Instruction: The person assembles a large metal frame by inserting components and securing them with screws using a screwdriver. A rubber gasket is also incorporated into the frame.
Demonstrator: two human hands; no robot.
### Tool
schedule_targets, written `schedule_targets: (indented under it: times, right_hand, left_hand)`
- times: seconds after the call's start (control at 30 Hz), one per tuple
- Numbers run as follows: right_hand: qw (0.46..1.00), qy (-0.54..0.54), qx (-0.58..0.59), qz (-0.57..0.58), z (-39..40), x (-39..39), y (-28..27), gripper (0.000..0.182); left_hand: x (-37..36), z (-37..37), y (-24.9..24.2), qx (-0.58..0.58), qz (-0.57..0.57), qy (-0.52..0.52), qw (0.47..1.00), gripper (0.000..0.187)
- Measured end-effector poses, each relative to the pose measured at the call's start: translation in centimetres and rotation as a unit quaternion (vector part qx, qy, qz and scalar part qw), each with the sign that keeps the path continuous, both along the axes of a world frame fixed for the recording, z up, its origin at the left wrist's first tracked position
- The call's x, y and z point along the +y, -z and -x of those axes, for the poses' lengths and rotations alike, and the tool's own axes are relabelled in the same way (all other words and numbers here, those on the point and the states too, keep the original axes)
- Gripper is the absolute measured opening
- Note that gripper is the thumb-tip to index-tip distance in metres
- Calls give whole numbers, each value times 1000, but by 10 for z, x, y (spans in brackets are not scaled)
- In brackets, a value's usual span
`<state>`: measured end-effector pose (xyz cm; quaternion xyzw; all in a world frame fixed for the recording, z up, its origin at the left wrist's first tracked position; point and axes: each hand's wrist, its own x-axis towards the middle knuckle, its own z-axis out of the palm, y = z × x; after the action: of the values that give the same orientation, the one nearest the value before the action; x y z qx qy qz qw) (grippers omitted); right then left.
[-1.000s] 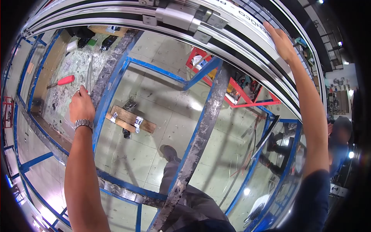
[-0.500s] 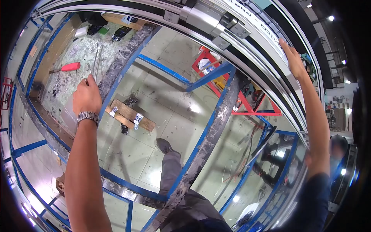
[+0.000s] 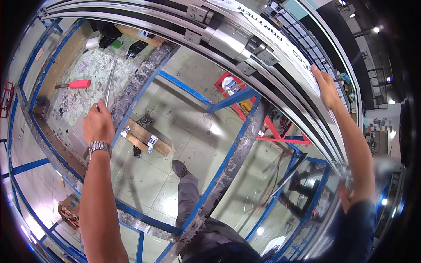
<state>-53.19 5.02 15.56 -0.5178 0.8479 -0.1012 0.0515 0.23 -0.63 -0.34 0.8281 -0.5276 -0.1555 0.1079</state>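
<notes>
My left hand (image 3: 99, 125), with a metal watch at its wrist, is closed on the near end of a slim metal rod-like tool (image 3: 109, 83); its exact kind is not clear. The rod points away over a scuffed, stained tray-like surface (image 3: 79, 105). Left of it lies a tool with a red handle (image 3: 80, 83) and a dark blade. My right hand (image 3: 325, 87) rests with fingers stretched out on a white lettered panel (image 3: 291, 55) along a long aluminium profile frame (image 3: 298, 105). Metal clamp-like fittings and a cylindrical block (image 3: 228, 41) sit on that frame.
Blue-edged, worn steel frame bars (image 3: 232, 171) cross below, around my leg. On the floor lie taped wooden pieces (image 3: 147, 136). A red rack (image 3: 280, 131) stands beneath the aluminium frame. Small wrapped items (image 3: 136, 49) lie at the tray's far end. A blurred person is at the right.
The view has shifted slightly, so the aluminium frame and both hands appear lower. My left hand has drawn slightly toward me with the rod. My right hand stays on the panel.
</notes>
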Motion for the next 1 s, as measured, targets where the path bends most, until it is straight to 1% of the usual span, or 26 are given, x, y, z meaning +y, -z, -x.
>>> schedule_targets:
  times: [0.07, 0.2, 0.23, 0.27, 0.33, 0.37, 0.4, 0.47, 0.5, 0.53, 0.6, 0.63, 0.73, 0.77, 0.87, 1.0]
  right_hand:
    - [999, -6, -26, -31, -5, -1, -6, 85]
    - [999, -15, -33, -9, 1, -2, -2, 83]
    - [999, -5, -37, 3, 1, 0, 0, 84]
    - [995, 7, -81, -51, 7, -3, -4, 98]
    - [994, -9, -93, -50, 12, -4, -1, 94]
    - [997, -7, -70, -21, 10, -3, 2, 91]
    - [998, -26, -61, -17, 17, -4, 4, 86]
    - [998, -26, -55, -5, 17, -2, 5, 85]
    - [996, -29, -86, -1, 22, -3, 9, 84]
    - [998, -17, -56, 21, 16, -2, 9, 84]
    - [996, -34, -78, -1, 25, -3, 9, 85]
    - [997, -34, -61, 22, 17, -1, 9, 85]
    - [998, 12, -16, 63, 17, 0, 15, 88]
    - [997, -2, -38, 61, 15, -1, 14, 91]
    - [997, 2, -49, 60, -2, 4, 9, 92]
    - [998, 13, -29, 60, 4, 2, 11, 89]
  left_hand:
    - [0, 1, 0, -2, 1, 1, 1000, 52]
    - [-1, 1, 0, -13, 0, -1, 1000, 53]
    - [0, 1, 1, -17, -2, 2, 1000, 53]
    - [-1, 1, 2, -20, -5, -1, 1000, 53]
    - [-2, 0, 5, -27, -9, -9, 1000, 53]
    - [-2, -1, 5, -29, -10, -9, 999, 53]
    - [-2, 0, 5, -31, -11, -8, 999, 53]
    - [-1, 1, 3, -31, -16, -10, 999, 53]
    - [-1, 2, 1, -30, -19, -11, 999, 53]
    - [-1, 2, 0, -30, -24, -12, 999, 52]
    - [-2, -2, 5, -34, -14, -1, 999, 51]
    - [-2, -2, 6, -35, -10, 4, 999, 51]
    - [-2, -1, 5, -30, -19, -11, 999, 51]
    - [0, 0, 3, -30, -13, -13, 999, 51]
    - [1, 3, -2, -29, -24, -21, 999, 50]
    - [0, 0, -1, -21, -20, -12, 1000, 47]
